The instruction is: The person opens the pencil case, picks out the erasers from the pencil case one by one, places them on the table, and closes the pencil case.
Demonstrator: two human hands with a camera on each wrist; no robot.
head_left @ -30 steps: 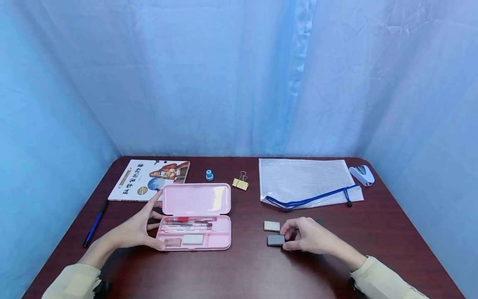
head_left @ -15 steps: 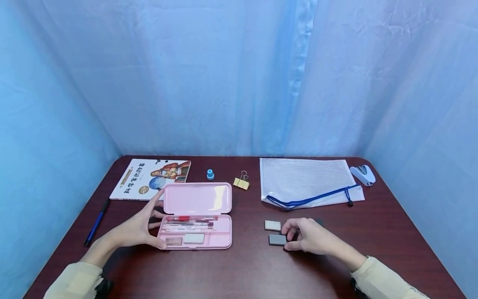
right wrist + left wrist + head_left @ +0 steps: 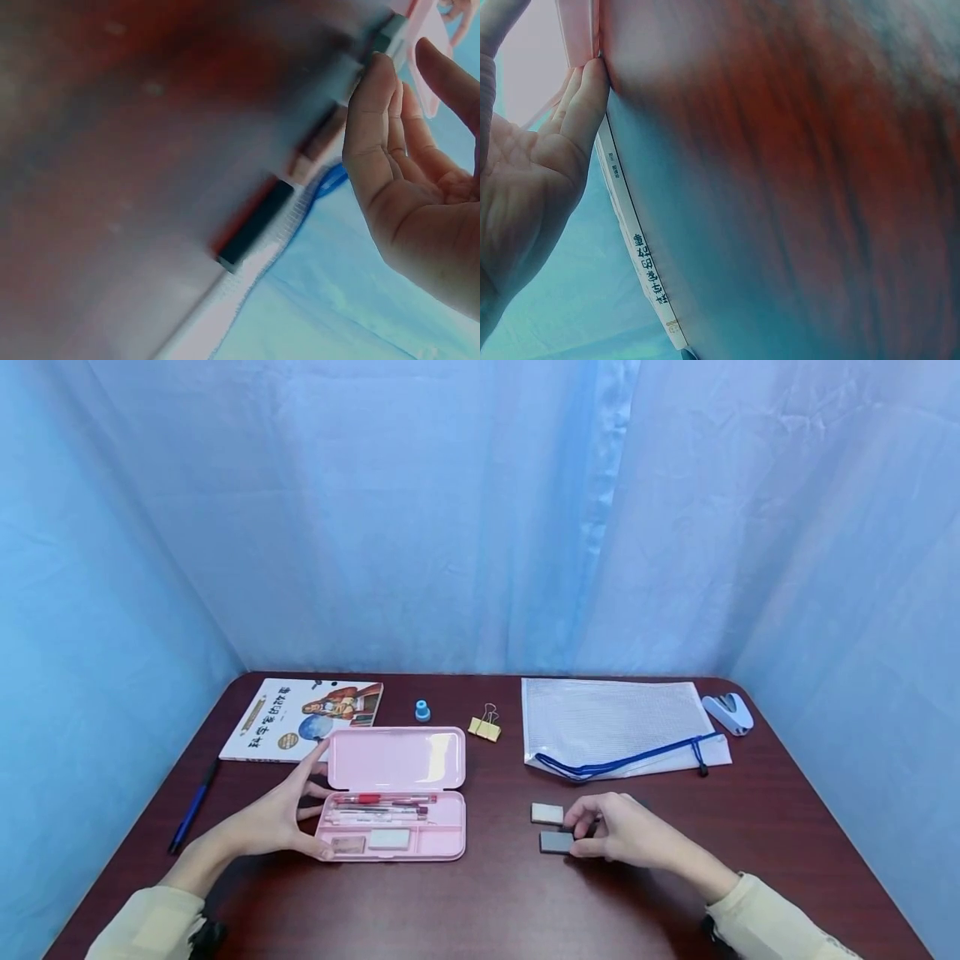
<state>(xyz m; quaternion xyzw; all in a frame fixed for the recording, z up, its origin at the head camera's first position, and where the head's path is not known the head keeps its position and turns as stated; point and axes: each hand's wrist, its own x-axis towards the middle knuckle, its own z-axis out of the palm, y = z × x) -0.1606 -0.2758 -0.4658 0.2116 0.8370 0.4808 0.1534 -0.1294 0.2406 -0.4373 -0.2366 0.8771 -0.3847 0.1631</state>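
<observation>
Pinching a flat grey eraser: right hand; edges squared.

The worktop looks like dark red-brown wood grain with a smooth, faintly glossy finish. The pencil case is smooth pink plastic with a soft sheen on its lid. The pouch is white mesh, seemingly plastic-coated cloth, edged by a blue zip. The book has a glossy paper cover. The two erasers look matt. Cloth curtains hang pale blue, lightly creased.
</observation>
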